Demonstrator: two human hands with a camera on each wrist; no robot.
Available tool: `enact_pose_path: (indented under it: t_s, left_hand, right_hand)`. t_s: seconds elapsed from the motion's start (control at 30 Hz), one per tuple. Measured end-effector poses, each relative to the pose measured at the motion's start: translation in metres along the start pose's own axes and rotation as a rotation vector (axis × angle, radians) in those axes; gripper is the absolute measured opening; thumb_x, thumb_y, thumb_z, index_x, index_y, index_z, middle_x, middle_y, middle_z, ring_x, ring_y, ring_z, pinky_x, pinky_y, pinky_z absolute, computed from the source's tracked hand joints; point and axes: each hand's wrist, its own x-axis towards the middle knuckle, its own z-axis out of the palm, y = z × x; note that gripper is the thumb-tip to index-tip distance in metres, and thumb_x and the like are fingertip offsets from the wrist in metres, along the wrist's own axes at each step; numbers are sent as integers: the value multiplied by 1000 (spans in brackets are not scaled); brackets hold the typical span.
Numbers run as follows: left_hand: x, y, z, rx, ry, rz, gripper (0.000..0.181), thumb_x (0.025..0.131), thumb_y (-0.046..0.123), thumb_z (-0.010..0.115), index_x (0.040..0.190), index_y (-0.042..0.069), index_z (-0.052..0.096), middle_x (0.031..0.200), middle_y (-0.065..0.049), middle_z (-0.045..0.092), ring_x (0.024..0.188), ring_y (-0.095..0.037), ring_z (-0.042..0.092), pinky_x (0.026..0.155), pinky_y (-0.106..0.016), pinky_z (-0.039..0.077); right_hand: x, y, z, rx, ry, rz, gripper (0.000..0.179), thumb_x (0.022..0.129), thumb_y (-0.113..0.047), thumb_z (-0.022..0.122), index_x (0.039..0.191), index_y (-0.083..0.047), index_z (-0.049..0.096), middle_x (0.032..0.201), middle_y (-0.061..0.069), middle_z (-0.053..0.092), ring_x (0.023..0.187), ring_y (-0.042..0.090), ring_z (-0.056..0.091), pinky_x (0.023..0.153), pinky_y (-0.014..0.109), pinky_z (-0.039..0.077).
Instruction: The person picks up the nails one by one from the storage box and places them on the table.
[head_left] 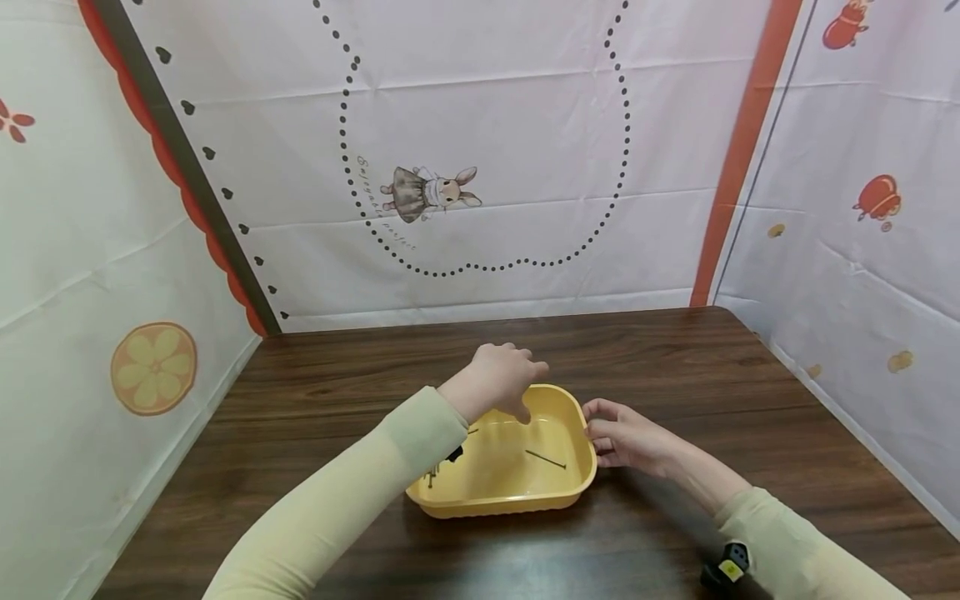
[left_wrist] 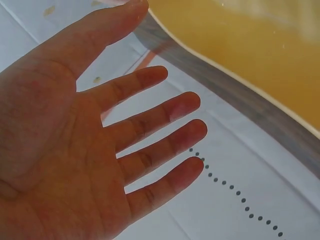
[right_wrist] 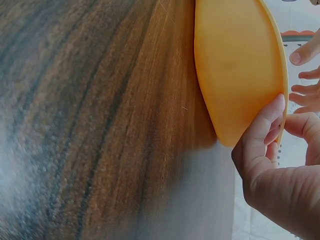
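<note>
A yellow plastic basin (head_left: pixel 517 502) with rounded corners stands on the table. On its floor lies a long thin metal nail or screw (head_left: pixel 546 459), and several more small ones (head_left: pixel 431 475) are at the left end, partly hidden by the left sleeve. My left hand (head_left: pixel 502 379) hovers over the basin's far rim, fingers spread and holding nothing; its bare palm (left_wrist: pixel 65 140) shows in the left wrist view. With thumb and fingers, my right hand (head_left: pixel 630 437) pinches the basin's right rim, fingers outside the wall in the right wrist view.
The dark wooden table (head_left: pixel 337 383) spreads around the basin. Printed cloth (head_left: pixel 510 125) hangs behind it and along both sides. A black wrist device with a yellow label (head_left: pixel 731 569) sits at my right sleeve.
</note>
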Motion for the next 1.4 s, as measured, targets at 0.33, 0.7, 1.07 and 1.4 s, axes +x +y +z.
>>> enact_pose_path:
  t_s: [0.33,0.7,1.07,1.4]
  left_hand:
    - [8,9,11,-9,10,40,64,80,55,75,136,33,54,131,8,61,117,-17,60,88,-40,56]
    - [14,19,32,36,88,120,64,80,58,74,136,35,54,131,7,58,119,-15,55,93,-35,53]
    - [18,24,50,121,126,194,63,81,64,68,137,39,52,140,5,51,124,-16,49,99,-35,48]
    - [17,29,64,181,159,249,63,80,67,66,135,39,52,131,5,54,121,-18,51,93,-33,47]
  right_hand:
    - [4,3,0,18,-6,-8,23,93,-7,49,114,-8,40,86,-1,59,73,8,61,67,23,56]
    - [4,3,0,17,-13,-4,23,93,-7,50,114,-8,41,91,1,60,75,9,62,68,24,56]
    - [4,3,0,13,-15,0,24,93,-7,49,114,-8,40,91,1,60,75,10,61,69,24,56]
    - [2,1,-2,17,-19,-4,24,92,-7,49,115,-8,39,92,1,60,76,9,62,69,24,56]
